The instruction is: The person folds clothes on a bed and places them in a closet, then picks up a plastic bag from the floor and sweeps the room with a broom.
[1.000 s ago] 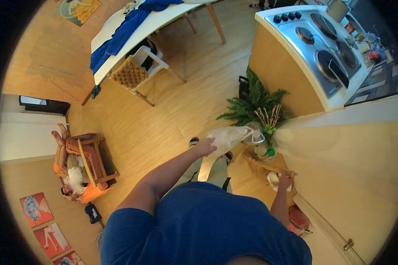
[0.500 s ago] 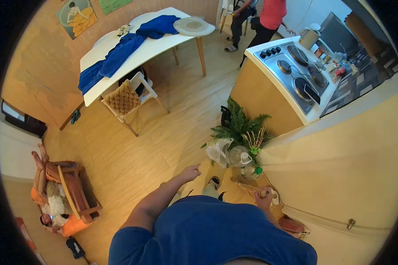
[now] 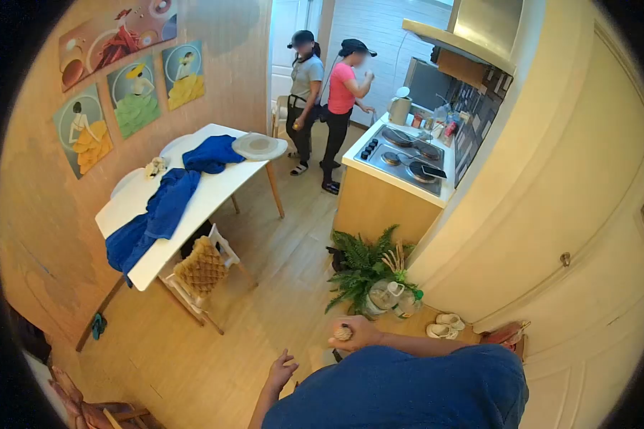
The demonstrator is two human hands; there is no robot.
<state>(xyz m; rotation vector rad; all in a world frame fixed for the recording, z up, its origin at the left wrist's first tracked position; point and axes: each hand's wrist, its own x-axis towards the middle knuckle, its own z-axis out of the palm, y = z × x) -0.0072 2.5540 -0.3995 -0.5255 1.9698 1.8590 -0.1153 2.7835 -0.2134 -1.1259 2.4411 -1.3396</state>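
White table (image 3: 218, 189) to your L; counter (image 3: 386, 193) ahead and R. Btwn them, well apart from your hands, two co-workers stand upright: one in gray (image 3: 305, 79), one in pink (image 3: 340, 93). Blue cloth (image 3: 164, 204) lies along the table, nr end reaching over the edge; a passing arm could snag it and drag it off. White chair (image 3: 230, 250), w/ woven pad (image 3: 202, 266), stands at the table's nr side, legs a likely trip pt if you step L unawares. Fern (image 3: 354, 268) sits on the floor by the counter's base, clear bottles (image 3: 379, 294) just beside it; a low swing of your R arm, or a careless foot, could topple them. Pale shoes (image 3: 445, 327) lie nr the wall, a lesser trip risk. R hand (image 3: 356, 332): fingers wrapped round a tan object (image 3: 343, 332), held in front of your torso, round end up. Rest of it is hidden, so clearance is easily misjudged; w/ one hand supporting, a loosened grip could drop it. L hand (image 3: 283, 370): fingers loosely spread, nothing visible in them.
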